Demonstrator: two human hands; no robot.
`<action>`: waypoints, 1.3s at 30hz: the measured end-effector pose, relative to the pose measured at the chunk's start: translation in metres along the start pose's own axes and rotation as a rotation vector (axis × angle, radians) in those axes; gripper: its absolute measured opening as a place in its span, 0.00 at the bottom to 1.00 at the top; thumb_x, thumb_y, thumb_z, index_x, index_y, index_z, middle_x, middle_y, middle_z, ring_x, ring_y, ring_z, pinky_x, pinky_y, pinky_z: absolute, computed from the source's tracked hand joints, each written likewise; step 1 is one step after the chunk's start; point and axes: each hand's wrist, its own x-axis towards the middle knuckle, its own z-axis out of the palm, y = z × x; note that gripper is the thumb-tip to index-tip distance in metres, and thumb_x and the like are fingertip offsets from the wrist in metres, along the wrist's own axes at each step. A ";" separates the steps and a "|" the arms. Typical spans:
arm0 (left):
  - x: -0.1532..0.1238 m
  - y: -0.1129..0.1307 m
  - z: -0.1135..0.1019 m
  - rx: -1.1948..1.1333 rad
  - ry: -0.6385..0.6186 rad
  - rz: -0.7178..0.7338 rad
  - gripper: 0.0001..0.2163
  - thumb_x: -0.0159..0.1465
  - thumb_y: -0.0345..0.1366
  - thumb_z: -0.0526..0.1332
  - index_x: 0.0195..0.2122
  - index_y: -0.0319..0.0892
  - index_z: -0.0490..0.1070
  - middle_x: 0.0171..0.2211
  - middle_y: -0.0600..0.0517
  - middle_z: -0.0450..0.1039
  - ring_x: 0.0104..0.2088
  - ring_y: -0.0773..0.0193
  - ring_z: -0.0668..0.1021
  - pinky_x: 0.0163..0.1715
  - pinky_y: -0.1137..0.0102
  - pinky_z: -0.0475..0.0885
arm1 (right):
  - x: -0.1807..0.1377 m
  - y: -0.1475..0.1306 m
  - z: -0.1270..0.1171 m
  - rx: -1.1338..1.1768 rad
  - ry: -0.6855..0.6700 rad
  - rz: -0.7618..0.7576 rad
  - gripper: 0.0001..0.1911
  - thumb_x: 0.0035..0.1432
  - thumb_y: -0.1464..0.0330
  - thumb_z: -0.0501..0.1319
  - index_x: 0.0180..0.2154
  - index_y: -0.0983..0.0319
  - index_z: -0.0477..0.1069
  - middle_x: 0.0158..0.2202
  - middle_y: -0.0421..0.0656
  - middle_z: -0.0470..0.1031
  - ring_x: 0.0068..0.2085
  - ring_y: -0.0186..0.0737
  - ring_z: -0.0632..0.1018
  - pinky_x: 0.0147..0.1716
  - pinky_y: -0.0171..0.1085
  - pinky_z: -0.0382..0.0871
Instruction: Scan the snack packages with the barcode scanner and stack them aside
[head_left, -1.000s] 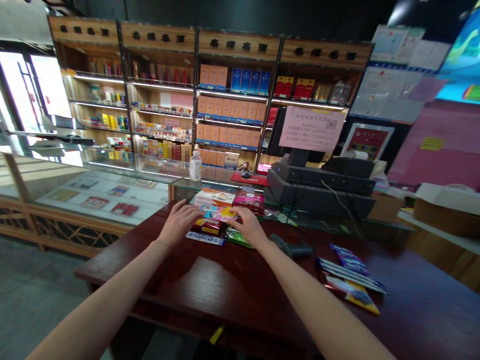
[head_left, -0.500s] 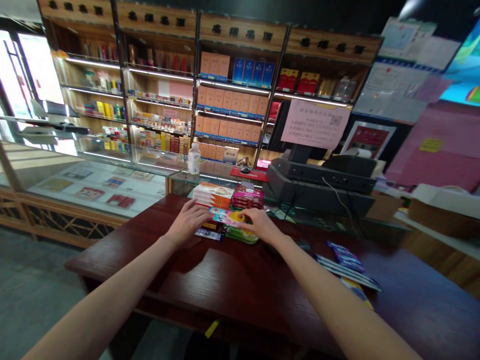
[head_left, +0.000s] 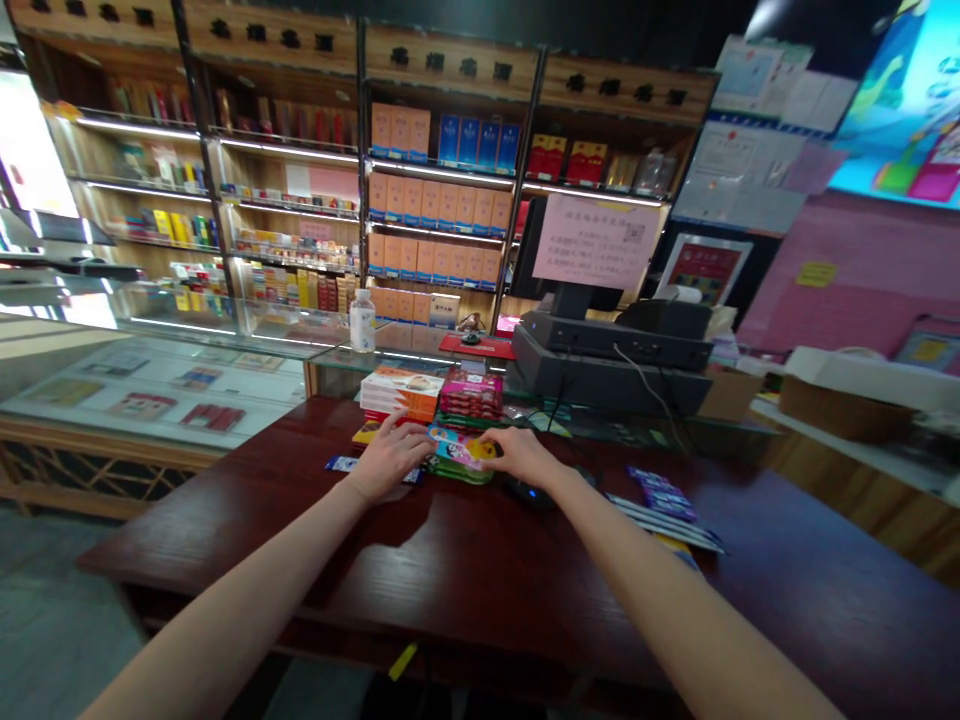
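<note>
Both of my hands rest on a small pile of snack packets on a dark red wooden counter point(head_left: 465, 570). My left hand point(head_left: 390, 462) lies on the left side of the pile, fingers curled over the packets. My right hand point(head_left: 521, 456) pinches the right edge of a colourful pink and blue packet point(head_left: 457, 447) on top. A green packet point(head_left: 461, 470) lies under it. A blue strip packet point(head_left: 341, 464) sticks out at the left. Behind the pile sit an orange and white box point(head_left: 400, 392) and a pink packet stack point(head_left: 471, 394).
A black barcode scanner point(head_left: 529, 491) lies by my right wrist. Several flat packets point(head_left: 664, 510) lie at the right. A cash register with a monitor point(head_left: 611, 350) stands behind, beside a glass display case point(head_left: 150, 385) and a water bottle point(head_left: 362, 321). Stocked shelves fill the back wall.
The view has shifted right and closer. Both hands stay on the packet pile; my left hand has slid over its left side and the blue strip packet shows further to the left.
</note>
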 end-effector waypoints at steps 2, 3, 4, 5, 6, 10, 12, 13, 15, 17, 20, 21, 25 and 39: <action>0.002 0.003 0.002 0.003 -0.018 -0.002 0.10 0.67 0.31 0.55 0.42 0.46 0.76 0.41 0.52 0.80 0.48 0.62 0.78 0.68 0.49 0.48 | -0.001 0.000 0.000 -0.028 -0.023 0.029 0.20 0.55 0.58 0.69 0.49 0.55 0.76 0.48 0.45 0.80 0.50 0.50 0.77 0.50 0.45 0.64; 0.003 0.004 0.002 0.003 -0.031 -0.002 0.10 0.66 0.31 0.56 0.42 0.46 0.76 0.41 0.51 0.80 0.48 0.61 0.78 0.68 0.49 0.48 | -0.002 0.000 0.000 -0.038 -0.032 0.042 0.20 0.55 0.58 0.68 0.49 0.55 0.76 0.47 0.45 0.80 0.50 0.50 0.77 0.50 0.45 0.63; 0.003 0.005 0.003 0.003 -0.045 -0.001 0.10 0.66 0.31 0.56 0.42 0.46 0.76 0.41 0.51 0.80 0.48 0.61 0.77 0.68 0.49 0.48 | -0.002 0.000 0.000 -0.044 -0.036 0.052 0.19 0.56 0.58 0.68 0.49 0.54 0.76 0.47 0.45 0.80 0.50 0.51 0.77 0.50 0.46 0.63; 0.004 0.006 0.003 0.002 -0.060 0.000 0.09 0.65 0.32 0.56 0.43 0.46 0.75 0.42 0.50 0.80 0.49 0.60 0.77 0.68 0.49 0.48 | -0.002 0.000 0.000 -0.046 -0.038 0.059 0.19 0.56 0.58 0.68 0.49 0.54 0.76 0.48 0.45 0.80 0.51 0.51 0.77 0.51 0.46 0.62; 0.005 0.006 0.004 0.001 -0.072 0.003 0.09 0.65 0.32 0.57 0.43 0.46 0.75 0.42 0.50 0.80 0.49 0.60 0.77 0.68 0.49 0.49 | -0.002 0.000 0.001 -0.047 -0.038 0.064 0.19 0.56 0.59 0.68 0.49 0.54 0.75 0.48 0.45 0.80 0.51 0.51 0.77 0.51 0.46 0.62; 0.005 0.005 0.010 0.006 -0.077 0.005 0.09 0.66 0.32 0.56 0.42 0.46 0.75 0.41 0.51 0.80 0.49 0.61 0.77 0.68 0.50 0.51 | -0.003 0.001 0.001 -0.051 -0.037 0.074 0.19 0.57 0.59 0.67 0.50 0.54 0.75 0.49 0.44 0.80 0.52 0.51 0.76 0.52 0.46 0.61; 0.003 0.004 0.015 0.012 -0.067 0.008 0.08 0.67 0.31 0.56 0.41 0.46 0.75 0.40 0.52 0.80 0.48 0.62 0.77 0.68 0.51 0.50 | -0.003 0.001 0.002 -0.065 -0.038 0.078 0.20 0.57 0.58 0.67 0.51 0.54 0.75 0.49 0.44 0.80 0.52 0.51 0.76 0.51 0.46 0.61; 0.002 0.003 0.017 0.016 -0.063 0.011 0.08 0.67 0.31 0.56 0.41 0.46 0.75 0.40 0.52 0.80 0.48 0.62 0.77 0.68 0.51 0.50 | -0.003 0.000 0.002 -0.076 -0.037 0.078 0.20 0.57 0.58 0.66 0.51 0.54 0.75 0.49 0.45 0.80 0.52 0.51 0.76 0.51 0.46 0.61; -0.001 0.002 0.020 0.023 -0.056 0.013 0.08 0.68 0.31 0.56 0.41 0.46 0.75 0.39 0.53 0.80 0.47 0.63 0.77 0.68 0.51 0.49 | -0.004 0.000 0.002 -0.098 -0.029 0.074 0.21 0.57 0.57 0.66 0.51 0.55 0.75 0.49 0.46 0.79 0.52 0.52 0.76 0.51 0.47 0.61; -0.002 0.002 0.021 0.026 -0.052 0.010 0.08 0.68 0.31 0.56 0.40 0.46 0.75 0.38 0.53 0.80 0.47 0.63 0.77 0.68 0.52 0.50 | -0.004 0.000 0.003 -0.109 -0.017 0.066 0.22 0.57 0.56 0.66 0.51 0.55 0.75 0.49 0.47 0.79 0.52 0.53 0.76 0.50 0.47 0.61; -0.001 0.002 0.020 0.027 -0.045 0.008 0.08 0.69 0.32 0.55 0.39 0.46 0.75 0.37 0.53 0.80 0.46 0.64 0.77 0.68 0.52 0.51 | -0.005 0.001 0.003 -0.111 -0.014 0.054 0.23 0.57 0.54 0.65 0.53 0.54 0.73 0.49 0.47 0.79 0.52 0.54 0.76 0.50 0.49 0.61; -0.001 0.003 0.019 0.029 -0.042 0.009 0.08 0.69 0.33 0.55 0.39 0.46 0.75 0.37 0.53 0.80 0.46 0.64 0.77 0.68 0.52 0.51 | -0.005 0.001 0.004 -0.112 -0.016 0.053 0.24 0.57 0.54 0.65 0.54 0.54 0.73 0.50 0.47 0.79 0.52 0.54 0.76 0.50 0.49 0.61; 0.001 0.005 0.016 0.024 -0.031 0.000 0.09 0.70 0.35 0.55 0.40 0.47 0.75 0.38 0.54 0.80 0.46 0.64 0.78 0.67 0.53 0.53 | -0.006 0.005 0.004 -0.109 -0.018 0.047 0.26 0.57 0.53 0.64 0.56 0.53 0.71 0.51 0.48 0.77 0.53 0.56 0.75 0.50 0.49 0.61; 0.020 0.014 0.000 0.067 -0.034 -0.001 0.15 0.68 0.44 0.58 0.54 0.47 0.72 0.46 0.52 0.80 0.50 0.59 0.77 0.68 0.53 0.49 | -0.028 0.013 -0.006 -0.076 0.129 -0.042 0.22 0.62 0.58 0.62 0.56 0.55 0.71 0.54 0.47 0.76 0.56 0.51 0.73 0.55 0.49 0.60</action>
